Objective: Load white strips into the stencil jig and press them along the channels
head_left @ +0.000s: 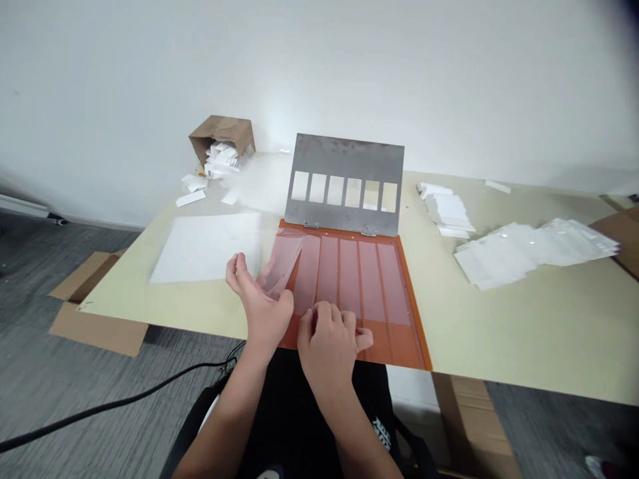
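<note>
A translucent plastic film strip (pixel 288 258) is lifted at a slant over the left side of an orange slotted board (pixel 419 332). My left hand (pixel 263 307) is closed on its lower end, with some fingers bent outward. Several similar strips (pixel 349 269) lie side by side in the board's slots. My right hand (pixel 330 332) rests over the front of the board, its fingers curled near the lower end of a strip; what they hold, if anything, is hidden. A grey metal plate (pixel 344 156) with a row of rectangular windows stands raised, hinged to the board's back edge.
White translucent sheets (pixel 210 247) lie at left on the pale table (pixel 524 332). Behind them, a cardboard box (pixel 239 130) spills white pieces. At right are stacked white cards (pixel 449 209) and a spread of clear sleeves (pixel 529 249). An open carton (pixel 102 329) and a black cable (pixel 124 402) are below left.
</note>
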`<state>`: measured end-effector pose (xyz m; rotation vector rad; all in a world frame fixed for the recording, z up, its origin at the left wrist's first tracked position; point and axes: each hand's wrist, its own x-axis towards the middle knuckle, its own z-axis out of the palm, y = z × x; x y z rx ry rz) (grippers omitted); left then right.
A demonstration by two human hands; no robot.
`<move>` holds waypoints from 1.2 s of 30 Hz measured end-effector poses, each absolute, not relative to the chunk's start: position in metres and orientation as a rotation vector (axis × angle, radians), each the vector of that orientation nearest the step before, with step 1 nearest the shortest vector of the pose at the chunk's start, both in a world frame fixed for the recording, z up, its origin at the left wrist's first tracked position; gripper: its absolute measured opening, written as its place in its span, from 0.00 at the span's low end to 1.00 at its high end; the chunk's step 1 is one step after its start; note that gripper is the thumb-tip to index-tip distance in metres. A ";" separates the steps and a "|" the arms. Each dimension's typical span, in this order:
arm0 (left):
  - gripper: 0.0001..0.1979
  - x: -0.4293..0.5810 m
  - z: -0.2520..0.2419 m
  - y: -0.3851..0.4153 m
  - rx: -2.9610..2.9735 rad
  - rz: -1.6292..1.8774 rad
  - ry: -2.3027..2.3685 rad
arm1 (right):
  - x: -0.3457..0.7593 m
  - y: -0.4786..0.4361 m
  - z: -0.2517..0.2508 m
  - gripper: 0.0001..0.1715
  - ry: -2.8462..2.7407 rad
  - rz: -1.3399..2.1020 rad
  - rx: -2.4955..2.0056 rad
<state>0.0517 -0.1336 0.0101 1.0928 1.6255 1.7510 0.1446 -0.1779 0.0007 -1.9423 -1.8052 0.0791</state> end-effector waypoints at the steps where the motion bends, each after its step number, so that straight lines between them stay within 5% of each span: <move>1: 0.46 0.052 0.010 -0.133 1.084 1.751 1.629 | 0.145 -0.178 0.000 0.11 -1.805 0.075 -1.943; 36: 0.43 0.029 0.030 -0.149 1.154 1.909 1.624 | 0.143 -0.181 0.000 0.10 -1.976 0.050 -1.710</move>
